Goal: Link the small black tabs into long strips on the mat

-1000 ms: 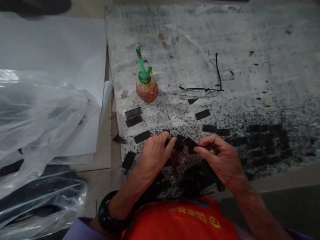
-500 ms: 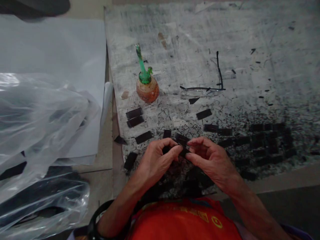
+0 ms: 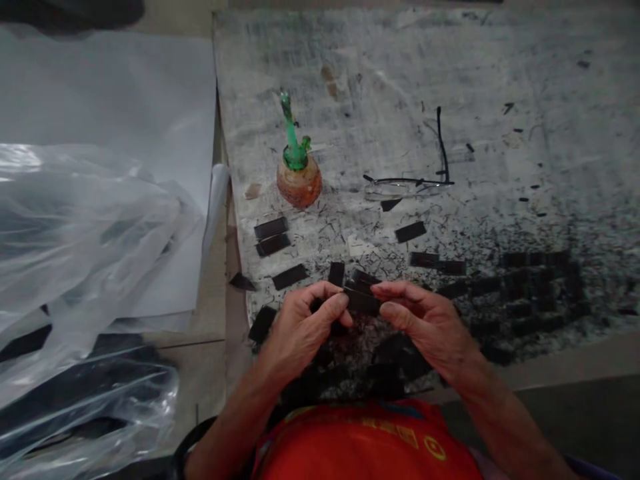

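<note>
Head cam: left hand (image 3: 313, 317) and right hand (image 3: 431, 321) pinch one black strip (image 3: 363, 303).
I see more dark pieces (image 3: 410, 231) lying around the hands, glasses (image 3: 419, 182) and a green-necked vessel (image 3: 299, 183) beyond on the worktop (image 3: 500, 60).

Passage is left between bottle (image 3: 299, 181) and eyeglasses (image 3: 446, 160)
Rightward, the table (image 3: 370, 127) is apparently crowded by dimly seen dark pieces (image 3: 517, 259).

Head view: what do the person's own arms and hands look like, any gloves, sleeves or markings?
The left hand and right hand wear no gloves, and the forearms are uncovered. A black band shows at the left arm, partly cut off. Dark purplish cloth, likely a sleeve, edges the right arm.
</note>
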Available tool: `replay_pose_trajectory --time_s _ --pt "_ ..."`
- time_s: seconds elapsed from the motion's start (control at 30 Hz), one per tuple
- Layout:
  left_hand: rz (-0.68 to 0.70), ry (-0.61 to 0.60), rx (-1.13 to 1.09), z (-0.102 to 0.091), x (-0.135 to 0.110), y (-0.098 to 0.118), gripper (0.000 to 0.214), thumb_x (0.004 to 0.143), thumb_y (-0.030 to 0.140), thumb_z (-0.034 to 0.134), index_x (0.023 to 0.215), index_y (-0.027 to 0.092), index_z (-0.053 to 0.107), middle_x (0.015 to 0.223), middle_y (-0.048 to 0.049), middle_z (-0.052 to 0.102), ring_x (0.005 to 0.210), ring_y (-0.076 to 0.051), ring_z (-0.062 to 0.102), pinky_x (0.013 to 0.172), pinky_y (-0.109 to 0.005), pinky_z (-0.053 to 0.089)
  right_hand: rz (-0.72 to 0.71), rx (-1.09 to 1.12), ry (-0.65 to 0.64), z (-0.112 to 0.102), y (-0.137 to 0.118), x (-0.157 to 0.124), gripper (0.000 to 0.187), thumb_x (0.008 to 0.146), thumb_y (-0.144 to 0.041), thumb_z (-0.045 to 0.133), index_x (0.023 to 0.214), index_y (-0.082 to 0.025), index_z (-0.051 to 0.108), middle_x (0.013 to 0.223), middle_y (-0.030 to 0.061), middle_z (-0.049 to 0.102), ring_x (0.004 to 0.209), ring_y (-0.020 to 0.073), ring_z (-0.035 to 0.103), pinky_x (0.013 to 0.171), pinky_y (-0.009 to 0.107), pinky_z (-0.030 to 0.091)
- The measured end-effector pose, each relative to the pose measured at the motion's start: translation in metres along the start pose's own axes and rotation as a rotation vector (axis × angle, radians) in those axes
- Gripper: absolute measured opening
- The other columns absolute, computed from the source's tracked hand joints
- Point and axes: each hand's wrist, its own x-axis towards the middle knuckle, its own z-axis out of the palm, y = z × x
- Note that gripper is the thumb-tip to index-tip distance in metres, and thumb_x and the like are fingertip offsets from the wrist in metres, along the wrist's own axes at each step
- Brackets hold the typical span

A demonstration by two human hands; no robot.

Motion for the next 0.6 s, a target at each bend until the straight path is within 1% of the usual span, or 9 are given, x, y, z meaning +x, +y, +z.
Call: replay_pose_trajectory --time_s 0.1,0.17,0.2,0.23,0.3,0.37,0.4,0.5,0.6 --pt "0.044 0.016 0.043 0.002 -0.006 0.000 0.026 0.086 0.038 0.051 0.072 0.018 0.059 0.061 0.0041 0.060 0.041 -0.004 0.035 0.043 -0.016 0.030 -0.023 -0.059 -0.061 0.003 0.001 -0.002 0.013 0.073 -0.030 0.065 0.081 -0.020 0.067 0.074 0.0000 0.065 0.069 0.0141 0.058 0.061 0.024 0.044" --pt "0.079 0.034 0.070 0.001 -0.011 0.000 0.022 0.086 0.035 0.052 0.073 0.019 0.060 0.063 0.0046 0.061 0.049 -0.005 0.044 0.050 -0.015 0.035 -0.108 -0.113 -0.041 0.003 0.001 -0.003 0.007 0.073 -0.027 0.064 0.075 -0.020 0.066 0.072 -0.0008 0.062 0.067 0.0130 0.056 0.060 0.023 0.043" --pt "0.131 0.059 0.110 0.000 -0.013 0.000 0.018 0.087 0.032 0.052 0.076 0.020 0.061 0.065 0.0048 0.062 0.054 -0.006 0.049 0.054 -0.015 0.038 -0.148 -0.127 -0.018 0.003 0.001 -0.003 0.006 0.072 -0.025 0.065 0.075 -0.021 0.066 0.073 -0.0012 0.061 0.066 0.0122 0.055 0.059 0.022 0.042" --pt "0.222 0.095 0.180 -0.001 -0.016 -0.001 0.013 0.087 0.027 0.051 0.080 0.021 0.061 0.068 0.0046 0.063 0.060 -0.007 0.054 0.059 -0.015 0.040 -0.170 -0.118 0.018 0.002 0.000 -0.003 0.007 0.071 -0.025 0.067 0.076 -0.021 0.065 0.073 -0.0017 0.059 0.065 0.0113 0.054 0.058 0.021 0.042" --pt "0.489 0.164 0.412 -0.005 -0.020 -0.005 0.011 0.087 0.018 0.050 0.093 0.021 0.059 0.077 0.0030 0.066 0.072 -0.008 0.059 0.067 -0.015 0.043 -0.157 -0.046 0.100 0.001 -0.001 -0.002 0.013 0.068 -0.026 0.070 0.078 -0.021 0.064 0.072 -0.0025 0.057 0.059 0.0097 0.051 0.053 0.020 0.041" --pt "0.772 0.214 0.662 -0.009 -0.025 -0.010 0.022 0.085 0.009 0.051 0.104 0.018 0.056 0.087 -0.0006 0.066 0.080 -0.009 0.061 0.073 -0.016 0.045 -0.101 0.046 0.146 -0.001 -0.001 -0.001 0.017 0.068 -0.030 0.070 0.081 -0.020 0.064 0.067 -0.0029 0.055 0.053 0.0087 0.048 0.048 0.020 0.040" --pt "0.874 0.218 0.746 -0.011 -0.027 -0.013 0.027 0.084 0.007 0.052 0.109 0.016 0.055 0.092 -0.0030 0.066 0.083 -0.010 0.061 0.075 -0.017 0.045 -0.080 0.090 0.149 -0.002 -0.001 0.000 0.018 0.069 -0.032 0.069 0.081 -0.020 0.064 0.064 -0.0031 0.054 0.051 0.0086 0.047 0.047 0.020 0.040" --pt "1.020 0.207 0.865 -0.017 -0.033 -0.018 0.035 0.082 0.003 0.053 0.116 0.009 0.050 0.098 -0.0094 0.065 0.091 -0.013 0.059 0.077 -0.022 0.046 -0.065 0.199 0.142 -0.003 0.002 0.001 0.020 0.075 -0.036 0.065 0.086 -0.020 0.064 0.060 -0.0033 0.053 0.050 0.0089 0.047 0.048 0.021 0.041" --pt "1.088 0.170 0.943 -0.019 -0.038 -0.017 0.030 0.089 0.009 0.043 0.118 0.007 0.049 0.101 -0.0120 0.065 0.089 -0.015 0.060 0.071 -0.026 0.046 -0.088 0.231 0.137 -0.005 0.002 0.000 0.020 0.076 -0.037 0.065 0.089 -0.022 0.066 0.076 0.0002 0.063 0.059 0.0094 0.053 0.054 0.020 0.045"
